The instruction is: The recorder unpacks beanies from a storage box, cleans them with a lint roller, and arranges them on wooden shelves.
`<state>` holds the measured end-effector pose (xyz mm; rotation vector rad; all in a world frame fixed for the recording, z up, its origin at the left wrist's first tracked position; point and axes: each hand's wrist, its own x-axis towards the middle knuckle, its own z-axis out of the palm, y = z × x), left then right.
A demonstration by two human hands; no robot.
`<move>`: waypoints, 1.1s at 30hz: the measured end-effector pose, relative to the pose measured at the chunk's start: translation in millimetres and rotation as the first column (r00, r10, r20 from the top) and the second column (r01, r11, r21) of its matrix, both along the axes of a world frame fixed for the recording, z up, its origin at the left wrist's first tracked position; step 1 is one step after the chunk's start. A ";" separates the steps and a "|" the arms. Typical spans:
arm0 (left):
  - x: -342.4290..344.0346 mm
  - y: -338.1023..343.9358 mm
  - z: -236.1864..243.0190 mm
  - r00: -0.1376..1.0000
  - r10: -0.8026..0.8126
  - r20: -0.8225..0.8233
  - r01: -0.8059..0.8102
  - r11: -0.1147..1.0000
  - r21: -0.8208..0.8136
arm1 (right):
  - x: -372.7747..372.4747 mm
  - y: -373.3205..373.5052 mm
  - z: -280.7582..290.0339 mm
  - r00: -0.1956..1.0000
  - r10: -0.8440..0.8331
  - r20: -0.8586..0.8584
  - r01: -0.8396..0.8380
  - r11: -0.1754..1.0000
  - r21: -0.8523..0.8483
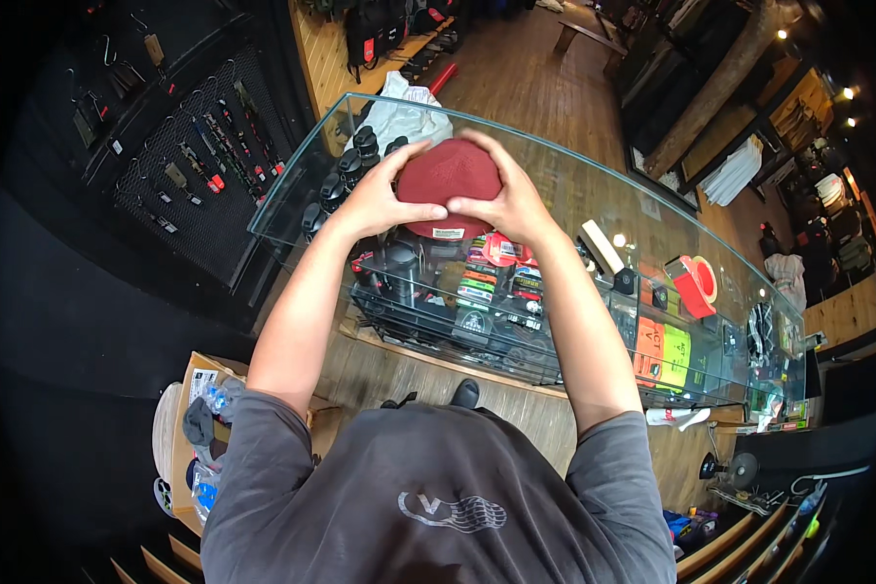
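Note:
Both my hands are wrapped round a maroon brimless-looking cap [450, 180] over the glass display counter. My left hand [384, 195] grips its left side, the thumb lying across the near face. On the right side sits my right hand [506, 195], its fingers curled over the far edge and its thumb nearly meeting the left one. A small white label shows at the cap's near edge. Whether the cap touches the glass cannot be told. Under the glass, close to my wrists, are small coloured boxes [477, 282] and a round red item [501, 250].
The glass counter [574, 156] stretches to the right. On or in it are a white plastic bag [399, 112], black bottles [333, 190], a brush-like block [602, 246] and a red tape dispenser [693, 285]. An open cardboard box [190, 375] stands at lower left.

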<state>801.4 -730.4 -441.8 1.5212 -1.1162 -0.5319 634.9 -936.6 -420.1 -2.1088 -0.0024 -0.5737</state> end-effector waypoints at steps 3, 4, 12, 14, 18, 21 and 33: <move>5.9 13.3 0.7 0.979 0.037 0.201 -0.018 0.996 -0.092 | -18.8 -7.0 0.4 1.000 0.006 0.026 -0.006 1.000 0.025; 7.0 10.7 1.1 0.979 0.037 0.202 -0.018 0.995 -0.095 | -23.7 -9.6 -1.3 1.000 0.001 0.003 -0.001 1.000 0.007; 0.6 0.5 -0.8 0.999 -0.030 0.037 0.031 0.999 -0.034 | -34.6 10.5 8.9 0.997 0.063 -0.043 -0.056 0.989 0.139; -4.1 5.6 -5.7 0.979 0.083 0.186 -0.052 0.985 -0.165 | -37.2 10.0 2.4 0.995 -0.043 0.095 0.043 0.999 -0.006; -2.2 -11.5 -1.2 0.999 0.039 -0.030 -0.045 0.960 -0.275 | -39.3 18.6 -0.2 0.975 -0.199 0.095 0.166 0.947 0.273; -1.3 -25.5 -2.9 0.998 0.063 -0.025 -0.068 0.951 -0.300 | -30.2 20.3 -7.7 0.960 -0.264 0.094 0.226 0.928 0.296; -3.3 -12.9 8.6 0.877 0.109 -0.468 -0.225 0.954 -0.199 | -24.5 18.2 -1.4 0.961 -0.275 0.012 0.261 0.924 0.279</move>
